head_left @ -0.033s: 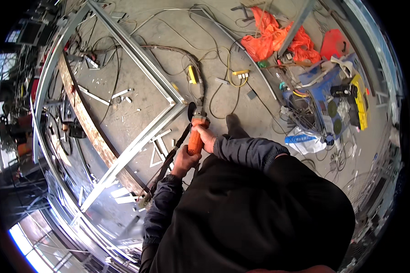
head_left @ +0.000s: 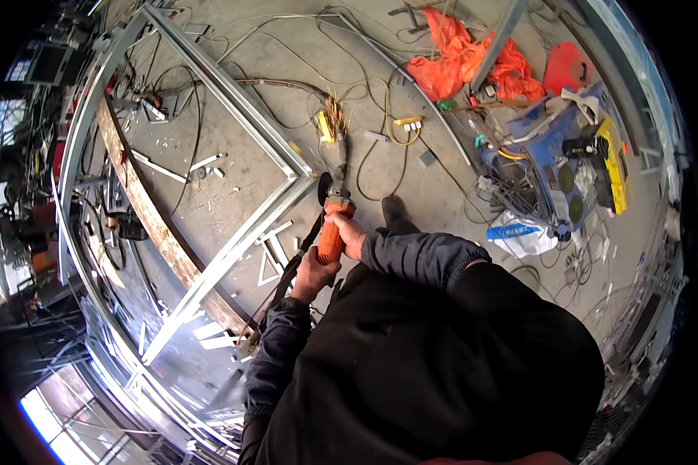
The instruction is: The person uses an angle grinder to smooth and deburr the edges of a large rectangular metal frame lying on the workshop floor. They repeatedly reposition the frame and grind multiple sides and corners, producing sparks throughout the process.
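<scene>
I hold an orange angle grinder (head_left: 331,246) in both hands. My left hand (head_left: 312,275) is closed round the rear of its body, and my right hand (head_left: 350,235) grips it farther forward. The dark disc (head_left: 325,188) at the grinder's head stands at the corner of a silver metal frame (head_left: 287,186); its exact contact point is too small to make out. Orange sparks (head_left: 333,115) fly away from the disc, over the floor beyond it. Both sets of fingers are partly hidden by the tool and each other.
A yellow power strip (head_left: 325,128) and several cables lie ahead. Orange plastic sheeting (head_left: 436,76), a red container (head_left: 566,70) and a blue machine (head_left: 531,124) stand to the right. A rusty metal bar (head_left: 143,186) and white offcuts (head_left: 275,246) lie left, near my boot (head_left: 396,208).
Sparks now spray forward from the disc, where none showed before. The grinder and both hands have stayed almost in place.
</scene>
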A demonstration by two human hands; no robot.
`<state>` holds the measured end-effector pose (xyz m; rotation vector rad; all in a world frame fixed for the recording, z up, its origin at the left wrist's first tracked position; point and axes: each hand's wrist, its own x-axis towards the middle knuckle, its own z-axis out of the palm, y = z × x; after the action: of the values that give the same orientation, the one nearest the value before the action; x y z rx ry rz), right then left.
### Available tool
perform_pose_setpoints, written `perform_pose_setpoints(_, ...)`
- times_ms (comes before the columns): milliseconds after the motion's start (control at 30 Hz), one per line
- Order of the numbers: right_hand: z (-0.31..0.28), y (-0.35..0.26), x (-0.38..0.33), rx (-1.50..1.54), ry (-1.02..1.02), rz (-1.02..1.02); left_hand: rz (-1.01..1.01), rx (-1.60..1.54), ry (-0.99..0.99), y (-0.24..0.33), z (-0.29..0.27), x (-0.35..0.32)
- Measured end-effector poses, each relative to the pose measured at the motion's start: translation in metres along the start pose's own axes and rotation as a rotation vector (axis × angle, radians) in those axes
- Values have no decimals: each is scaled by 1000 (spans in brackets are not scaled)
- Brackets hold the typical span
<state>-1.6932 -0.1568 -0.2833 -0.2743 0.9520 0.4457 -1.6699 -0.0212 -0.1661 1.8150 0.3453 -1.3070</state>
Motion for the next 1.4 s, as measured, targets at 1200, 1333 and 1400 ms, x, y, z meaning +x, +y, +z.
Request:
perform_pose_setpoints(1200,81,80,67,427,93,-228,320,997,-15,14,-136,41)
perform_pose_setpoints(1333,87,67,63,423,182,-170,318,969,-59,12,-142,53)
perform_pose_setpoints(1400,84,75,63,398,164,-244,313,968,-57,9,-141,53)
